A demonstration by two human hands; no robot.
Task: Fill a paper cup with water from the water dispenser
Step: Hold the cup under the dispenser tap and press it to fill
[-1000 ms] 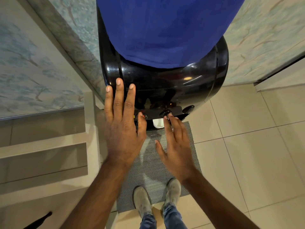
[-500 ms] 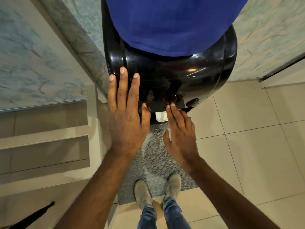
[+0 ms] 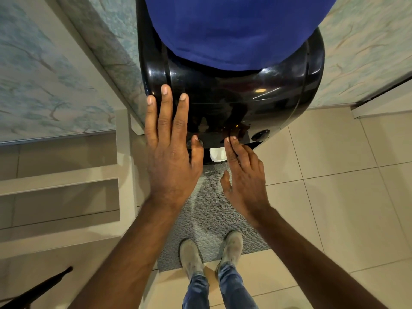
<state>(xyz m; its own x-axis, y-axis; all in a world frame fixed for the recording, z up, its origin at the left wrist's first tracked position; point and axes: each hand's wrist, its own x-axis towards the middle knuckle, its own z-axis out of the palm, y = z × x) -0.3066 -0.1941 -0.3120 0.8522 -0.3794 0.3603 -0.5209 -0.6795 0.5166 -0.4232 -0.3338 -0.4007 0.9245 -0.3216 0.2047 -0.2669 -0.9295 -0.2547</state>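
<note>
A glossy black water dispenser (image 3: 245,94) stands in front of me, its top under a blue cloth cover (image 3: 229,30). My left hand (image 3: 171,150) lies flat and open over its front left side, fingers stretched forward, thumb by a round button. My right hand (image 3: 243,175) is open too, its fingertips touching the dispenser's lower front edge near the middle buttons. Between the two hands, under that edge, the white rim of a paper cup (image 3: 217,154) shows in the dispenser's recess. The rest of the cup is hidden.
A grey mat (image 3: 214,210) lies on the beige tiled floor before the dispenser, with my two shoes (image 3: 211,253) on it. A step and a patterned wall panel (image 3: 44,81) are on the left. A dark object (image 3: 38,291) pokes in at bottom left.
Both hands have moved forward toward the dispenser. The right fingertips went from above the mat to the dispenser's lower front edge; the left hand slid further up its front.
</note>
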